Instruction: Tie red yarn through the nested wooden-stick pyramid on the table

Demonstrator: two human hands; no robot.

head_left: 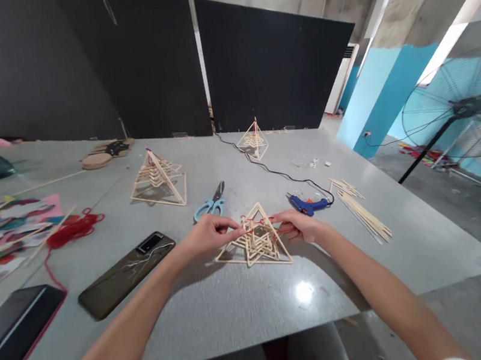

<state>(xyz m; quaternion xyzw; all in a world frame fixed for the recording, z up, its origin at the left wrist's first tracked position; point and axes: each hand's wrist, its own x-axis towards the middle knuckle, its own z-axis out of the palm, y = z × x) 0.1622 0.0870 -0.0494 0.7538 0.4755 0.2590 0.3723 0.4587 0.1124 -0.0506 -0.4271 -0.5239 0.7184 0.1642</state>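
A pyramid-shaped frame of thin wooden sticks (260,244) sits on the grey table in front of me, with smaller stick triangles nested inside it. Red yarn (260,221) runs across its upper part, between my two hands. My left hand (212,233) pinches the yarn at the frame's left side, thumb and fingers together. On the opposite side my right hand (298,225) has its fingers closed on the yarn too. Light blue scissors (210,206) lie just behind my left hand. A blue glue gun (308,203) rests beyond my right hand.
Two more stick pyramids (158,181) (254,140) stand farther back. A phone (123,277), a dark flat device (14,337) and a red yarn bundle (72,228) lie left. Loose sticks (365,215) are at right, near the table edge. A black cord (273,172) crosses behind.
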